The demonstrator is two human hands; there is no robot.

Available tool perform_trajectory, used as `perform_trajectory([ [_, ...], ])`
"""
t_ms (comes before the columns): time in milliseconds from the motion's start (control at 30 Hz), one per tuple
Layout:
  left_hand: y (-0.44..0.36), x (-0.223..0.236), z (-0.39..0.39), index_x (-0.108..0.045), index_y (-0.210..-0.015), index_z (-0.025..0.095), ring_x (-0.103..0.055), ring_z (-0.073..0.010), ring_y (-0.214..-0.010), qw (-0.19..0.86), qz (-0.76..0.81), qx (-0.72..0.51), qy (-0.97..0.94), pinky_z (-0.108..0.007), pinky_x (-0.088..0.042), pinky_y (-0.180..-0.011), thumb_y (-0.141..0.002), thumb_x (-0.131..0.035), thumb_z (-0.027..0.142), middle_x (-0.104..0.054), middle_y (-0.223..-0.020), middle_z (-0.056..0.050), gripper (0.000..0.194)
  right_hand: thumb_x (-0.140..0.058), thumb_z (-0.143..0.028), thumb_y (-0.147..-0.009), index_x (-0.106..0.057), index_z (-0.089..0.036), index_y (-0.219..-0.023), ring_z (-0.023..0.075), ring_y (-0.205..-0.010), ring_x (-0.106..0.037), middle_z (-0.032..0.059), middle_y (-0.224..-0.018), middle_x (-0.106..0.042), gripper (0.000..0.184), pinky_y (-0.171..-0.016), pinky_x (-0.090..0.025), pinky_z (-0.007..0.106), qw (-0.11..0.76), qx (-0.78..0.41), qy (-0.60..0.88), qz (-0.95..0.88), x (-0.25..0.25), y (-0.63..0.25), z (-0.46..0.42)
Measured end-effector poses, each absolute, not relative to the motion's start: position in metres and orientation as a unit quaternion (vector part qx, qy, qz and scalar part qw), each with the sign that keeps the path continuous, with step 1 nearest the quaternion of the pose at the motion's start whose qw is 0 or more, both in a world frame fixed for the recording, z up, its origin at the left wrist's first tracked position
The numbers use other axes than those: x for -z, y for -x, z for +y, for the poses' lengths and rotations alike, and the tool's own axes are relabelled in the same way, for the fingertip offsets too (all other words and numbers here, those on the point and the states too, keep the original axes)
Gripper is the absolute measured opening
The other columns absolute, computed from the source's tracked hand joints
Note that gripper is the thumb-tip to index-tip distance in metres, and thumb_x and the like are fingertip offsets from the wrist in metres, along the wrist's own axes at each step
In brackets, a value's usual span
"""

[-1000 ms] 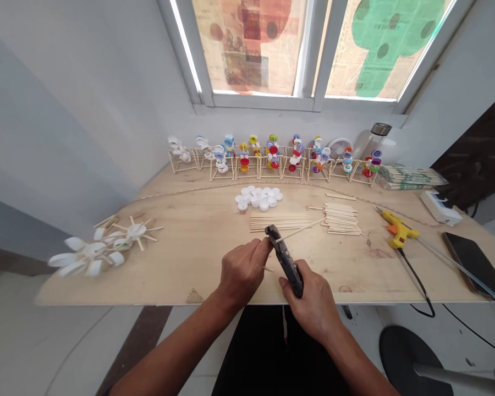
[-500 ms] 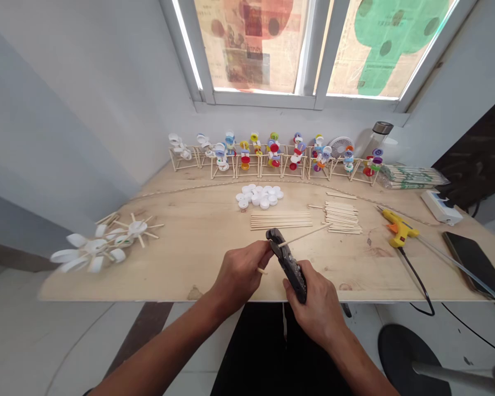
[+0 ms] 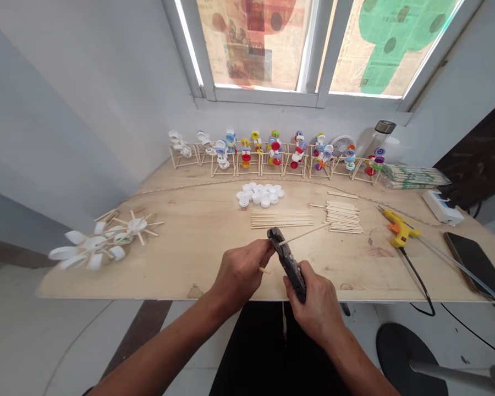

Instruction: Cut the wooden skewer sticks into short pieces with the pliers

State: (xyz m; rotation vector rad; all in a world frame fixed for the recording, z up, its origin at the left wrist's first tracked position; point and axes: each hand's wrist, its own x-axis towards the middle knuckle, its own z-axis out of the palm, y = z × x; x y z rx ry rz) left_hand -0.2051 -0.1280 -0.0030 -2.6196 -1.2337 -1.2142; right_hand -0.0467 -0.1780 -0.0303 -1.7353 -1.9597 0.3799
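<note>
My right hand (image 3: 315, 308) is shut around the handles of black plier-like cutters (image 3: 289, 262), which point up and to the left. Their jaws close on a thin wooden stick (image 3: 305, 234). My left hand (image 3: 240, 272) grips the stick close to the jaws, and a short end pokes out beside my fingers. The long part of the stick runs up and right over the plywood tabletop (image 3: 181, 269). A stack of flat wooden sticks (image 3: 341, 217) and a row of round sticks (image 3: 282, 219) lie beyond my hands.
White bottle caps (image 3: 260, 194) lie in a cluster. White cap pinwheels (image 3: 94, 245) sit at the left. Stick frames with coloured caps (image 3: 272, 154) line the back. A yellow glue gun (image 3: 401, 231), power strip (image 3: 442, 208) and phone (image 3: 474, 264) sit at the right, with a cord running off the edge.
The view has tilted slightly and the table sits a little lower in the picture. My hands have shifted slightly, and the cutters remain on the stick.
</note>
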Motion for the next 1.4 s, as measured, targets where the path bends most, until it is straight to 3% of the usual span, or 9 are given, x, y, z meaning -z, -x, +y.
perform_trajectory([
  [500,0.198,0.026,-0.121,-0.056,-0.077,0.015,-0.044,-0.0102,-0.05,0.164,-0.452,0.342,0.808,-0.023,-0.029,-0.049,-0.085,-0.045,0.018,-0.049,-0.054,0.001,0.014,-0.042,-0.032,-0.082,-0.042,-0.021,-0.077,0.0171,-0.051,-0.054,-0.0011,-0.056,-0.055,0.013,-0.049,-0.024,0.024,0.214,-0.162,0.655,-0.707,0.04,0.047,-0.169],
  [800,0.199,0.031,-0.118,-0.058,-0.086,0.015,-0.041,-0.0088,-0.044,0.187,-0.454,0.312,0.814,-0.023,-0.025,-0.044,-0.085,-0.042,0.017,-0.048,-0.053,0.002,0.016,-0.044,-0.033,-0.082,-0.044,-0.02,-0.075,0.0158,-0.05,-0.053,-0.0007,-0.055,-0.056,0.014,-0.048,-0.023,0.023,0.211,-0.173,0.658,-0.701,0.04,0.045,-0.166],
  [1067,0.203,0.026,-0.117,-0.055,-0.083,0.016,-0.051,-0.0098,-0.051,0.067,-0.444,0.307,0.839,-0.02,-0.03,-0.045,-0.083,-0.036,0.012,-0.059,-0.062,0.0,0.02,-0.048,-0.033,-0.08,-0.042,-0.022,-0.072,0.0141,-0.05,-0.051,-0.0032,-0.055,-0.054,0.014,-0.048,-0.024,0.022,0.221,-0.235,0.647,-0.691,0.03,0.044,-0.169],
  [1300,0.21,0.007,-0.119,-0.051,-0.07,0.017,-0.048,-0.0094,-0.049,-0.107,-0.428,0.306,0.843,-0.019,-0.034,-0.048,-0.085,-0.036,0.017,-0.054,-0.056,0.002,0.021,-0.046,-0.031,-0.08,-0.042,-0.022,-0.076,0.0148,-0.053,-0.052,-0.003,-0.06,-0.055,0.011,-0.049,-0.025,0.022,0.215,-0.227,0.639,-0.703,0.026,0.043,-0.174],
  [1400,0.213,-0.002,-0.117,-0.054,-0.073,0.018,-0.048,-0.0089,-0.049,-0.188,-0.399,0.309,0.843,-0.019,-0.035,-0.049,-0.085,-0.037,0.015,-0.054,-0.056,0.003,0.02,-0.047,-0.031,-0.08,-0.042,-0.022,-0.076,0.0148,-0.053,-0.052,-0.0029,-0.06,-0.055,0.011,-0.049,-0.025,0.022,0.219,-0.217,0.636,-0.707,0.024,0.042,-0.175],
])
